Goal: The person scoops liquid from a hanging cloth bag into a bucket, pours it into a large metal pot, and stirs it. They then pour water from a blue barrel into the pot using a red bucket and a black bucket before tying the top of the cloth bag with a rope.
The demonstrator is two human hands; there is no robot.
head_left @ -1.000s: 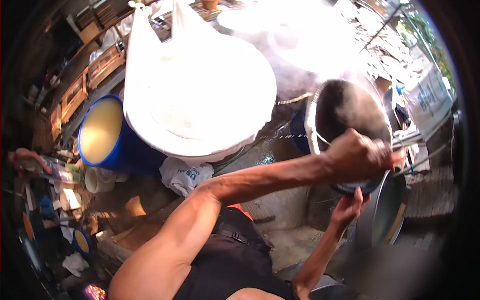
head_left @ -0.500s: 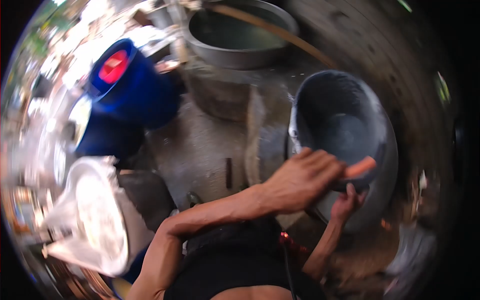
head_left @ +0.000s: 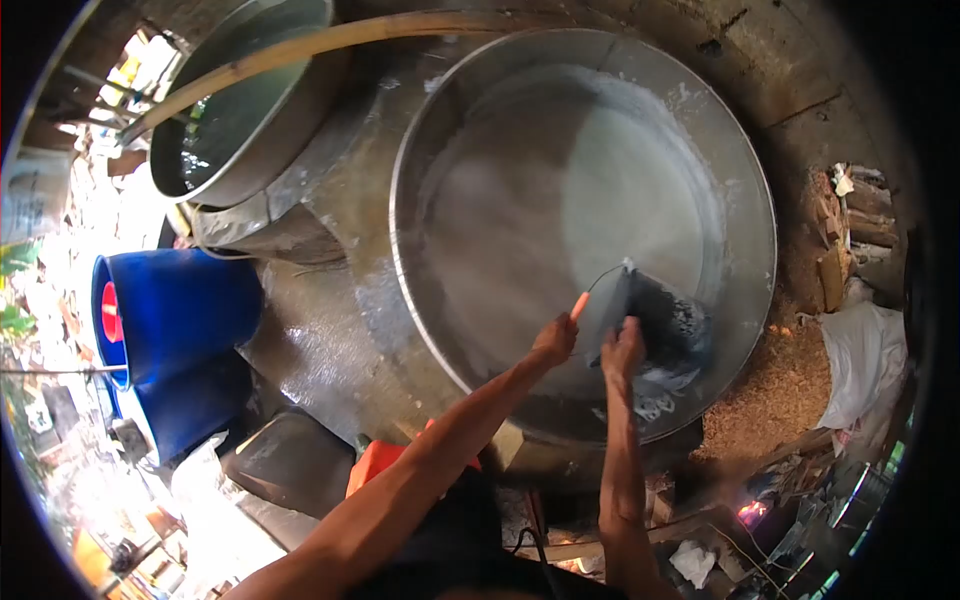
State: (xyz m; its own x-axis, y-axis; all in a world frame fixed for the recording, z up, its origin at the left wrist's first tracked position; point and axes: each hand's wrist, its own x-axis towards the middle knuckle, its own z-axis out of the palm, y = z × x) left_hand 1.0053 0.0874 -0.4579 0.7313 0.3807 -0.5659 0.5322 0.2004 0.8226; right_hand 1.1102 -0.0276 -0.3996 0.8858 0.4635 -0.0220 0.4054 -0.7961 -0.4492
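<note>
A dark bucket [head_left: 668,318] with pale smears is tipped on its side inside a wide round metal vat [head_left: 755,240]. Its wire handle carries an orange grip [head_left: 580,304], and my left hand [head_left: 556,340] is closed around that grip. My right hand [head_left: 624,350] grips the bucket near the lower end of its rim. The bucket's mouth seems to face left, and its inside is hidden. Cloudy grey-white liquid [head_left: 520,220] lies in the vat, paler on the right.
A second metal tub [head_left: 240,165] with greenish liquid stands upper left, a long wooden pole [head_left: 330,42] across it. Blue barrels [head_left: 185,300] stand on the left. Right of the vat lie sawdust-like material [head_left: 765,405], a white sack [head_left: 865,360] and a small fire [head_left: 752,513].
The view has swung toward the vat, which now shows in full. The bucket, earlier showing its open inside, has been tipped sideways over the liquid. Both hands remain on it.
</note>
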